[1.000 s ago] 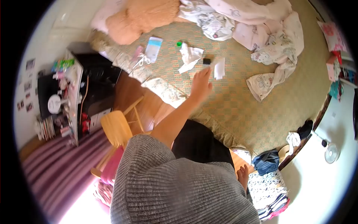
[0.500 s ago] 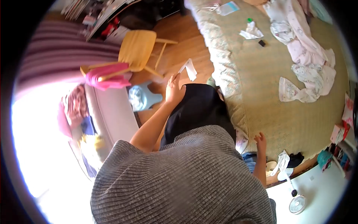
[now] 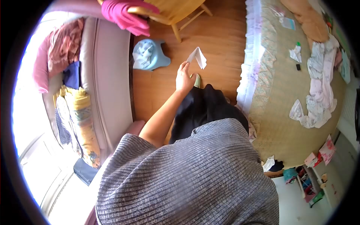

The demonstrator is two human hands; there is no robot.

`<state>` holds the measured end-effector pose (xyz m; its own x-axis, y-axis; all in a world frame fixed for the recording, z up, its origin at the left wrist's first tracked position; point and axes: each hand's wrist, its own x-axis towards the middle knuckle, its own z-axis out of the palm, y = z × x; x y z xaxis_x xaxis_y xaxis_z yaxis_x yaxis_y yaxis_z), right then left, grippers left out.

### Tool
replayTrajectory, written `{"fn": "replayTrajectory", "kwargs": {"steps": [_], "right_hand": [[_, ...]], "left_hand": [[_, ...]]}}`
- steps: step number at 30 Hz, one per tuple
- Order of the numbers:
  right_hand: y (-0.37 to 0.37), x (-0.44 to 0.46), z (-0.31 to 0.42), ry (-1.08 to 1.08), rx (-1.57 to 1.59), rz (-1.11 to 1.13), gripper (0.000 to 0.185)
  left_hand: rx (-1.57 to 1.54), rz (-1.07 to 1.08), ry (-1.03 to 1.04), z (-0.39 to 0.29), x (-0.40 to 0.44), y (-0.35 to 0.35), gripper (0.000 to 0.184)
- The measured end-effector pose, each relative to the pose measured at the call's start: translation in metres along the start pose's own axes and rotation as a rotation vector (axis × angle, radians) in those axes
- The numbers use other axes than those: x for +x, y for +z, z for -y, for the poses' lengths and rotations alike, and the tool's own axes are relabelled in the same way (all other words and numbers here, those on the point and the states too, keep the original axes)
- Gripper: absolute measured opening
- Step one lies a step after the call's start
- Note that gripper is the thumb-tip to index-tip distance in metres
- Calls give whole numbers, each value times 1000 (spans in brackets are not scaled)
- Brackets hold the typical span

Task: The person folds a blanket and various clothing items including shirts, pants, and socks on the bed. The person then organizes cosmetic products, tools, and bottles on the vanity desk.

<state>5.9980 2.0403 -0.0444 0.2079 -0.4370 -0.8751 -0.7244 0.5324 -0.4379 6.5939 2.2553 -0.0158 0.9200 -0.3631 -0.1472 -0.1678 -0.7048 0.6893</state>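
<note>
My left hand (image 3: 183,78) is stretched forward over the floor, its fingers closed on one end of a folded white sheet (image 3: 199,58). Whether that sheet is paper or tissue is not clear. It hangs in an upside-down V beyond my fingertips. Below and left of it stands a light-blue plastic stool (image 3: 161,59) with pale cloth (image 3: 144,52) on top. My right hand is out of sight.
A bed (image 3: 273,123) runs along the right, with crumpled pale clothes (image 3: 317,88) on it. A wooden chair (image 3: 176,11) with a pink cloth (image 3: 125,15) stands ahead. On the left, a padded ledge (image 3: 112,75) lies beside folded textiles (image 3: 80,112).
My view has turned and shifted, so the chair and stool sit differently in it. My left hand keeps hold of the white sheet. My right hand has left the view.
</note>
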Motion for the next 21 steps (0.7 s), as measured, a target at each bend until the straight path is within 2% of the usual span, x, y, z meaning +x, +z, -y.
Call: {"fn": "replayTrajectory", "kwargs": {"steps": [5, 6, 7, 10, 14, 15, 18, 21], "right_hand": [[57, -12, 87, -76, -459, 157, 36], [77, -20, 111, -87, -497, 172, 35], [117, -45, 162, -17, -429, 94, 33], [141, -50, 214, -132, -735, 168, 34], [170, -51, 252, -80, -569, 169, 37], [162, -42, 252, -86, -529, 255, 37], [231, -61, 314, -37, -799, 231, 37], [237, -40, 318, -20, -739, 250, 38]], "left_hand": [[29, -73, -204, 94, -9, -40, 47], [-6, -68, -293, 109, -13, -46, 47], [-16, -67, -333, 123, -19, -52, 47], [-18, -79, -451, 162, -41, -59, 47], [-43, -74, -645, 193, -71, -58, 48], [-65, -67, -682, 200, -80, -55, 49], [-85, -66, -794, 213, -108, -42, 51], [-130, -56, -894, 222, -136, -29, 52]]}}
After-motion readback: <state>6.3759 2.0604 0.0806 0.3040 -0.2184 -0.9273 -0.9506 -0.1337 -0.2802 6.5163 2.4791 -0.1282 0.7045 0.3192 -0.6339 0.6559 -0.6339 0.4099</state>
